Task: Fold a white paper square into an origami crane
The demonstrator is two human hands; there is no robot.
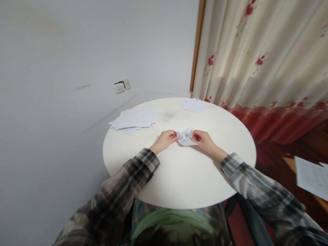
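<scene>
A small folded white paper (185, 137) with raised, pointed flaps is between my hands, just over the middle of the round white table (179, 177). My left hand (166, 139) pinches its left edge between thumb and fingers. On the opposite side, my right hand (203, 140) is closed on the right edge, fingertips curled in. The exact folds are too small to make out.
A stack of white paper sheets (134, 118) lies at the table's left back. More white paper pieces (194, 105) lie at the back right. A wall with a socket (119, 87) borders the left; a curtain (256, 68) hangs right. Papers (311, 176) rest lower right.
</scene>
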